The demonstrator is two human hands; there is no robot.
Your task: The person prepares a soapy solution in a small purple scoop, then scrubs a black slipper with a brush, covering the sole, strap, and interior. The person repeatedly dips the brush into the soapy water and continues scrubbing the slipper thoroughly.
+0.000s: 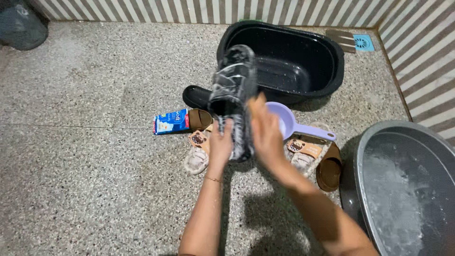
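My left hand (pixel 221 142) grips a black slipper (pixel 233 90) covered in soap foam, holding it upright above the floor. My right hand (pixel 265 135) presses against the slipper's right side; it is blurred, and whether it holds a brush or sponge is unclear. A thin bracelet sits on my left wrist. Behind the slipper stands a black oval tub (pixel 303 57). A second black slipper (pixel 196 97) lies on the floor just left of the tub.
A grey basin of soapy water (pixel 403 189) sits at the right. A lilac plastic scoop (pixel 294 128), brown and beige sandals (pixel 327 166) (pixel 196 156), and a blue soap packet (pixel 170 122) lie on the speckled floor. A floor drain (pixel 364 42) is in the far corner.
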